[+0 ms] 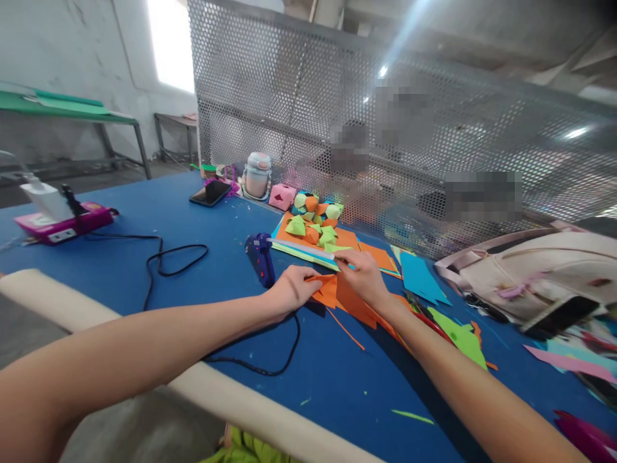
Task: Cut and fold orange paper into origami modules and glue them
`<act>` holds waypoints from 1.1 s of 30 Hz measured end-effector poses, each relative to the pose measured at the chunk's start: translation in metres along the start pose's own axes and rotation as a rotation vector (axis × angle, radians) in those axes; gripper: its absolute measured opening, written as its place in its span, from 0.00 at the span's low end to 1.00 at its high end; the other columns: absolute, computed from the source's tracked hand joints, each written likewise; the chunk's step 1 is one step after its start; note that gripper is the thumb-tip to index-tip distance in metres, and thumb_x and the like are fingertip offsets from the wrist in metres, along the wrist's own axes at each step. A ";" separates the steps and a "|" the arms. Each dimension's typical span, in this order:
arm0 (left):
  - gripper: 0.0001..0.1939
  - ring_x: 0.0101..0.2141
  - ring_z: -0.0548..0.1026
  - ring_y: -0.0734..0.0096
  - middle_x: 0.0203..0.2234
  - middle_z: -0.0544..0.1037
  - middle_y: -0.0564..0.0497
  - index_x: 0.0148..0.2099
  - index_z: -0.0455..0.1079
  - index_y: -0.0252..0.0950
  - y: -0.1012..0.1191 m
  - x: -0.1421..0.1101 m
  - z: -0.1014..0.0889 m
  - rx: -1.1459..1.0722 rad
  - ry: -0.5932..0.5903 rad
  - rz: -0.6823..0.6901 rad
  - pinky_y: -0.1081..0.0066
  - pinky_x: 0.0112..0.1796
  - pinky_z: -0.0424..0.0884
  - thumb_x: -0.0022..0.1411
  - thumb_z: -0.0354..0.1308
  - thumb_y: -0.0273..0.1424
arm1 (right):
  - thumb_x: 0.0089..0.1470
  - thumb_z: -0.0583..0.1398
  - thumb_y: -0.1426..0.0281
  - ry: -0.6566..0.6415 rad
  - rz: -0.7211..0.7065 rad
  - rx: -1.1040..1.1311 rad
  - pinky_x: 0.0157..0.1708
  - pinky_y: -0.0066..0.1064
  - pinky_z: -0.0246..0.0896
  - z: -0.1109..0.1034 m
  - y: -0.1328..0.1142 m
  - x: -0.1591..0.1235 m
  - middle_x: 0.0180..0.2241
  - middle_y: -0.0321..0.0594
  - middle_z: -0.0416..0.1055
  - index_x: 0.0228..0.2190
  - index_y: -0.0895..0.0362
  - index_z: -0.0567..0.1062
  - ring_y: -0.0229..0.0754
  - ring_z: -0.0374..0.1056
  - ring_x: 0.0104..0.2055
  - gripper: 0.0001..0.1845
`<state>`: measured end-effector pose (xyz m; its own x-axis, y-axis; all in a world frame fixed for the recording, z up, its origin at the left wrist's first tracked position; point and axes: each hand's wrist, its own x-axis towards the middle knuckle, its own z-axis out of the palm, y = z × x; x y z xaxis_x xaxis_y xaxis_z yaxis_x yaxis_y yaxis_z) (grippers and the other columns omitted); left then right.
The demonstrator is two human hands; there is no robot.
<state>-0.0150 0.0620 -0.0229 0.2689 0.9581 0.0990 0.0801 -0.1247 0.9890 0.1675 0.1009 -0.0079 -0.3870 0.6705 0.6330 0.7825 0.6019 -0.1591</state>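
My left hand (290, 290) pinches a folded piece of orange paper (326, 290) just above the blue table. Slightly to its right, my right hand (361, 273) is closed, its fingertips at the end of a long translucent glue stick (303, 246). That stick runs leftward to a dark blue glue gun (261, 258), which stands beside my left hand. Beneath my right hand and wrist lie more orange paper sheets (355, 302). Small folded green and orange paper pieces (313, 228) sit on a stack of coloured paper behind my hands.
A black cord (289, 360) loops over the blue table (216, 225) from a magenta power strip (67, 222). Along the perforated metal screen (250, 83) stand a phone (211, 192), a bottle (258, 175) and a pink paper box (282, 197). A pale bag (520, 263) and paper scraps lie right.
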 end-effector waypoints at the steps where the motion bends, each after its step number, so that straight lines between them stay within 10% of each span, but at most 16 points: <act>1: 0.10 0.23 0.67 0.76 0.21 0.74 0.53 0.30 0.75 0.30 0.000 -0.001 0.001 -0.024 -0.011 -0.015 0.77 0.23 0.61 0.49 0.54 0.28 | 0.56 0.54 0.71 0.019 -0.005 0.007 0.40 0.38 0.60 -0.010 -0.005 -0.008 0.37 0.43 0.77 0.33 0.55 0.75 0.46 0.72 0.41 0.09; 9: 0.07 0.20 0.65 0.77 0.18 0.71 0.55 0.28 0.72 0.31 0.006 -0.013 0.009 -0.068 -0.052 -0.081 0.77 0.21 0.58 0.50 0.55 0.29 | 0.55 0.55 0.78 0.055 -0.127 -0.028 0.40 0.38 0.64 -0.060 -0.054 -0.068 0.38 0.44 0.76 0.37 0.54 0.71 0.44 0.71 0.40 0.09; 23: 0.03 0.18 0.70 0.77 0.19 0.73 0.52 0.30 0.69 0.30 0.029 -0.024 0.014 -0.281 -0.126 -0.196 0.75 0.23 0.68 0.51 0.57 0.26 | 0.56 0.54 0.80 0.009 -0.284 -0.227 0.37 0.38 0.61 -0.047 -0.040 -0.091 0.42 0.49 0.74 0.34 0.57 0.71 0.44 0.70 0.38 0.09; 33: 0.06 0.22 0.70 0.76 0.22 0.74 0.53 0.31 0.69 0.31 0.015 -0.016 0.008 -0.221 0.050 -0.077 0.77 0.22 0.66 0.49 0.57 0.29 | 0.54 0.55 0.81 0.133 -0.288 -0.212 0.35 0.37 0.64 -0.053 -0.044 -0.092 0.40 0.50 0.72 0.35 0.56 0.72 0.45 0.70 0.40 0.10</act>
<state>-0.0104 0.0425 -0.0108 0.2220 0.9748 0.0219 -0.1154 0.0039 0.9933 0.1945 -0.0102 -0.0190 -0.5503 0.4162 0.7238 0.7396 0.6453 0.1913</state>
